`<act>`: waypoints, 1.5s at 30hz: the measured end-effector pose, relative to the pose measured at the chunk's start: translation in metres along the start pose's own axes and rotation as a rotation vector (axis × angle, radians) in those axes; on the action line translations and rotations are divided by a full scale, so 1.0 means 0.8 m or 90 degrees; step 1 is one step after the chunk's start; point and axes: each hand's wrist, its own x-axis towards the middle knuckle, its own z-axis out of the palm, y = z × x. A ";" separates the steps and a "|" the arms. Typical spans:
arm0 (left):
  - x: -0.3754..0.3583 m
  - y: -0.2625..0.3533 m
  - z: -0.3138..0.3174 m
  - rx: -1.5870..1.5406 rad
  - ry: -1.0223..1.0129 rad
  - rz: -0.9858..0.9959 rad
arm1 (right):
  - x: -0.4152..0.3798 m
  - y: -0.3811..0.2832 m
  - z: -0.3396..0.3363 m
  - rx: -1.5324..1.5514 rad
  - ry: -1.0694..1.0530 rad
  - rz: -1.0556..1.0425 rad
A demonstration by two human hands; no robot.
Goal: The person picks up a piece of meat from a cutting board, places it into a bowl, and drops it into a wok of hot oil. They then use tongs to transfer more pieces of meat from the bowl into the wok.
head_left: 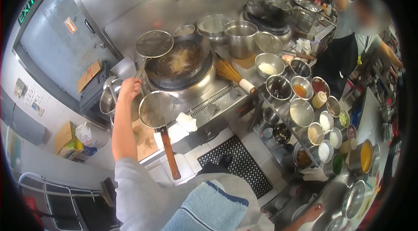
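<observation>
A bright kitchen seen through a round, bendy lens.
Light shines from above and makes white glare on the steel wall [143,11] and bowls [301,112]. The corners are black, straight lines curve near the edges, and things look a little fuzzy.

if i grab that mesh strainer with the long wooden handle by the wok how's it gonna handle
The strainer probably lifts light, since its bowl is thin wire mesh. It looks stiff, yet head-heavy on the long wooden handle, so it may dip. The handle juts past the counter edge, so a bump could likely swing it off.
</observation>
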 end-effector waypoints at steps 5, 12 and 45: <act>0.063 0.100 0.040 0.235 0.062 0.239 | -0.011 -0.027 -0.018 -0.089 0.191 -0.162; 0.209 0.218 0.133 1.044 0.590 0.609 | -0.019 0.011 0.025 -0.545 0.416 -0.323; 0.159 0.247 0.094 0.646 0.295 0.426 | -0.019 -0.024 -0.011 -0.443 0.550 -0.312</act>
